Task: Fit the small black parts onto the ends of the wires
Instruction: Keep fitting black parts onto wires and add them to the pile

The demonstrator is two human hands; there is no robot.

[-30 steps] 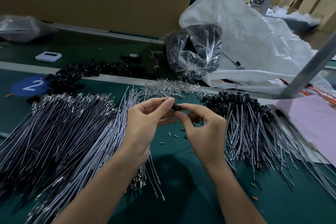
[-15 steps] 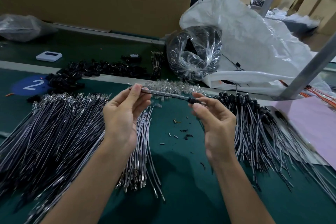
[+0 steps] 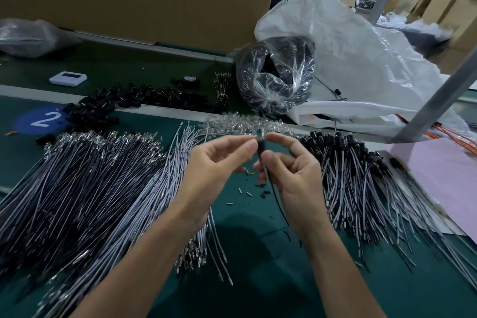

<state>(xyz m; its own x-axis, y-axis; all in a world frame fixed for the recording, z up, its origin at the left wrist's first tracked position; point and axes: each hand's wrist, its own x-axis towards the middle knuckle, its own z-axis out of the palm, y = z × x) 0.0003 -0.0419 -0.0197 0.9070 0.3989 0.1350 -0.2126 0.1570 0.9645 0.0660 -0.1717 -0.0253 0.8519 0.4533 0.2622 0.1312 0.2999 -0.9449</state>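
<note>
My right hand [image 3: 294,175] pinches a small black part [image 3: 260,146] on the upper end of a wire [image 3: 277,201] that hangs down past my palm. My left hand [image 3: 216,168] is close beside it, its thumb and forefinger tips touching the black part from the left. A big heap of bare grey wires [image 3: 85,188] with metal ends lies on the left. A heap of wires with black parts fitted [image 3: 361,170] lies on the right. Loose black parts [image 3: 124,100] are strewn at the back left.
Clear small pieces [image 3: 237,124] lie in a pile just behind my hands. Behind them stand a clear bag of black items [image 3: 276,77] and a big white sack [image 3: 361,54]. A slanted metal post [image 3: 438,95] and pink sheet [image 3: 449,173] are at right. Bits litter the green mat [image 3: 258,266].
The wire, held stretched level between my parted hands, now hangs upright from my right hand. My left hand has come back in to the black part at its top.
</note>
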